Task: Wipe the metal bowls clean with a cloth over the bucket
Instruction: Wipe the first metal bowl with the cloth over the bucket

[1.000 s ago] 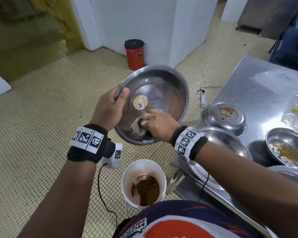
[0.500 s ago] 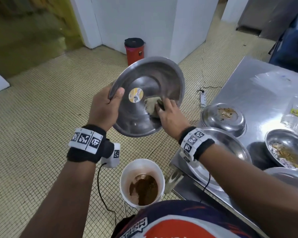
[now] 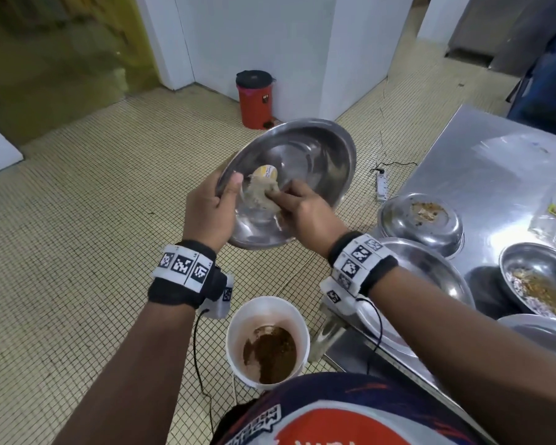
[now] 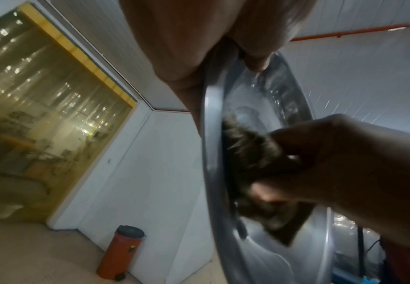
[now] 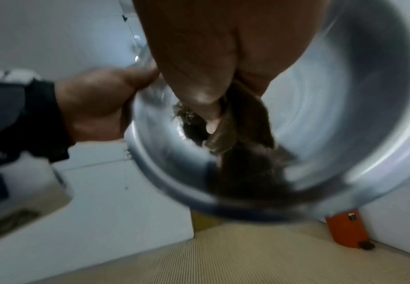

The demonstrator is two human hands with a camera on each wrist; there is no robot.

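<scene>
Bucket [image 3: 267,316] nearest, white and round, with brown slop pooled at its bottom, set on the tiled floor just beside the bench [image 3: 482,162] corner. Above and beyond it the metal bowl [image 3: 305,155] is held tilted, its smooth steel inside turned toward the wearer; its rim is gripped by the left hand [image 3: 211,213], thumb curled over the edge. A crumpled, fuzzy beige cloth [image 3: 260,192] is pinched in the right hand [image 3: 305,213] and pressed against the lower left wall, beside a round yellow sticker [image 3: 265,171]. The wipe is probably best made in firm sweeps down toward the low rim, with the bowl kept over the bucket so residue falls in. Off right, shallow steel bowls [image 3: 421,220] with crusted food scraps are seen waiting on the brushed bench. Farthest, a red bin [image 3: 254,101] is seen by the white wall.
</scene>
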